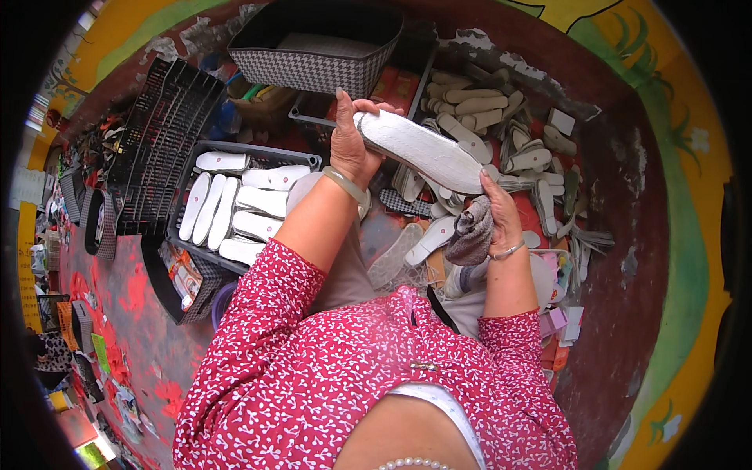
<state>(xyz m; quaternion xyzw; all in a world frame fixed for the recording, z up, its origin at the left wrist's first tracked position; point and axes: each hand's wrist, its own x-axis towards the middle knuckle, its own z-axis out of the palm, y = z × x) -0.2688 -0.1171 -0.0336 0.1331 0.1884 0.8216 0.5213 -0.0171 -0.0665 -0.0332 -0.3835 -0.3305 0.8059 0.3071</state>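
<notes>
A long white shoe insole is held up in front of me, slanting down from left to right. My left hand grips its upper left end, with the fingers behind it and the thumb pointing up. At the lower right end my right hand pinches it with the thumb on top. A crumpled grey-brown cloth hangs from the right hand too. The insole's edge looks thick; whether it is one piece or a stack I cannot tell. Another white insole lies below, near my knees.
Left of my legs, a dark crate holds rows of white insoles. Loose insoles are heaped at the right by the wall. A houndstooth basket stands at the back. A black slatted crate leans at far left.
</notes>
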